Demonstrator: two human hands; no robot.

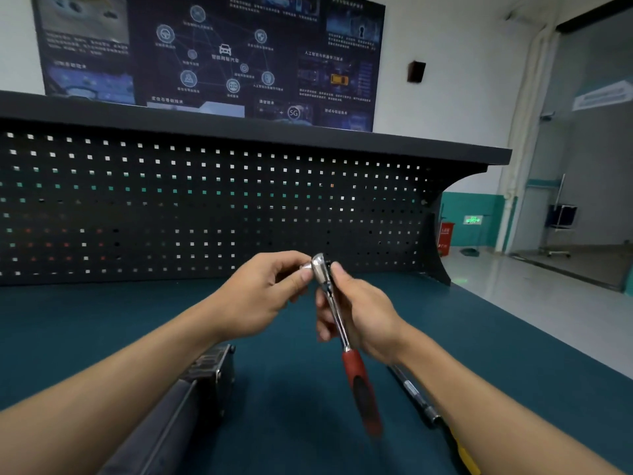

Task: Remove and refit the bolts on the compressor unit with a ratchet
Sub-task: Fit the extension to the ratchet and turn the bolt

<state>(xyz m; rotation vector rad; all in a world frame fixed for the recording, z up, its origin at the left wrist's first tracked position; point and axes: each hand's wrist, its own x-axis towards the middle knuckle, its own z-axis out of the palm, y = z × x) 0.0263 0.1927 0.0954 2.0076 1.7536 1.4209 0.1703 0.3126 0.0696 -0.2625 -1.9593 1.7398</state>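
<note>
A ratchet (342,334) with a chrome head and a red and black handle is held up over the bench. My right hand (356,313) grips its chrome shank just below the head, and the handle hangs down towards me. At the head, the fingertips of my left hand (260,293) pinch a small chrome socket (306,266). The dark grey compressor unit (191,395) lies at the lower left, partly hidden under my left forearm. No bolts show.
The teal bench top (102,320) runs to an edge on the right, with floor beyond. A black pegboard back panel (205,207) with a shelf above closes off the far side. A long tool with a yellow and black handle (431,413) lies under my right forearm.
</note>
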